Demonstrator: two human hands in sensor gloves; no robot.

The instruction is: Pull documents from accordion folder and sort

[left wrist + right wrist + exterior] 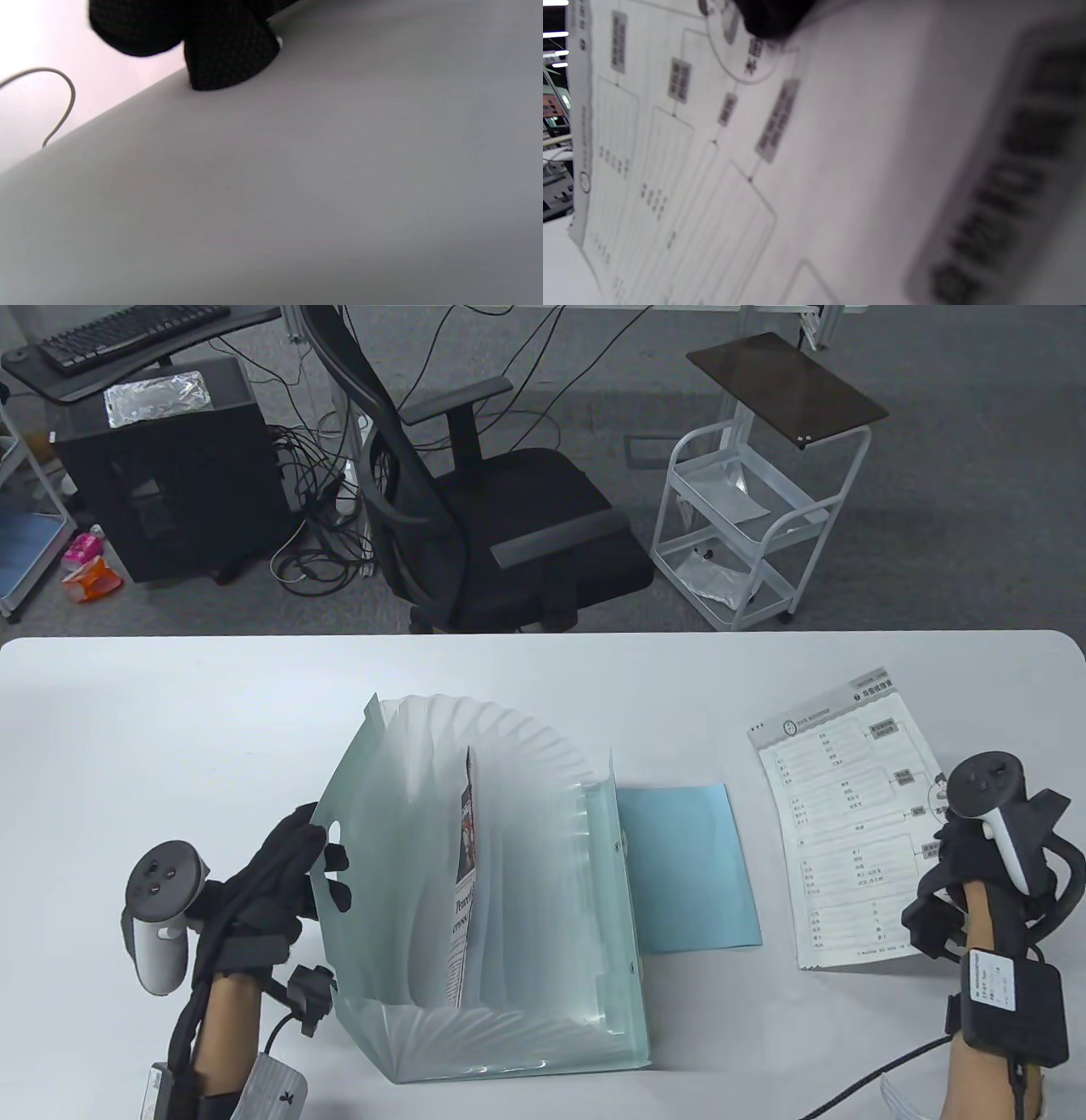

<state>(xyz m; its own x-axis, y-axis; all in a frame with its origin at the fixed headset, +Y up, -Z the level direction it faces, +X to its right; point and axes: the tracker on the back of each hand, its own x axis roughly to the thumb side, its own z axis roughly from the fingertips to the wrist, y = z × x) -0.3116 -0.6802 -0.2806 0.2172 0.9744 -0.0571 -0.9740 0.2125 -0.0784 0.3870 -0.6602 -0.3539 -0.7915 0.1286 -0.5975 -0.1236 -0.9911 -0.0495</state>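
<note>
One translucent, pale green accordion folder (501, 891) is seen fanned wide open at the middle of the white table (170, 712), its pleated pockets spread in an arc. A printed newspaper sheet (464, 891) is held upright in one pocket. The folder's left flap is gripped by the left hand (271, 882). A white flowchart sheet (857, 836) near the right edge is pressed by the right hand (959, 857); a blue sheet (691, 869) lies between.
</note>
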